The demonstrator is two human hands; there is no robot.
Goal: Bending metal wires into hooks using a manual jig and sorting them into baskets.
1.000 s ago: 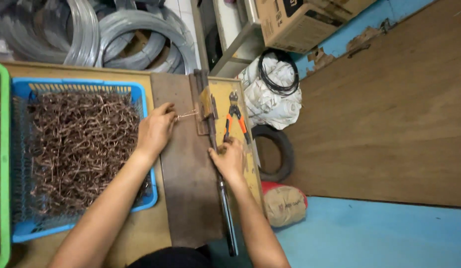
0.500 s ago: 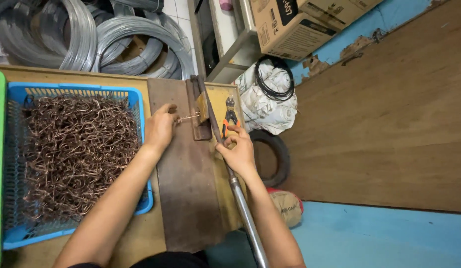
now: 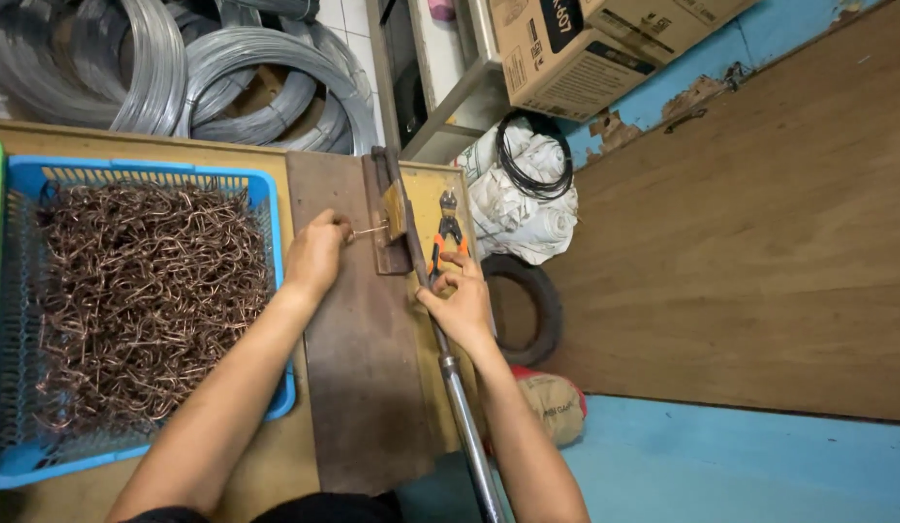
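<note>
My left hand point(image 3: 316, 254) pinches a short copper wire piece point(image 3: 369, 231) and holds its end against the metal bending jig point(image 3: 391, 215) on the dark steel plate point(image 3: 358, 358). My right hand point(image 3: 460, 298) is wrapped around the long metal lever handle point(image 3: 462, 407), which slants from the jig toward the lower edge of the view. Orange-handled pliers point(image 3: 447, 234) lie just beyond my right fingers on the yellow board.
A blue plastic basket point(image 3: 273, 203) full of bent copper wire pieces sits to the left of the plate. Coils of grey steel wire point(image 3: 227, 77) lie at the back. A white sack with black cable point(image 3: 529, 184), a tyre point(image 3: 532, 310) and cardboard boxes point(image 3: 566, 48) stand on the right.
My right hand has swung the lever handle from lying along the plate to slanting out to the right. My left hand has stayed at the jig with the wire.
</note>
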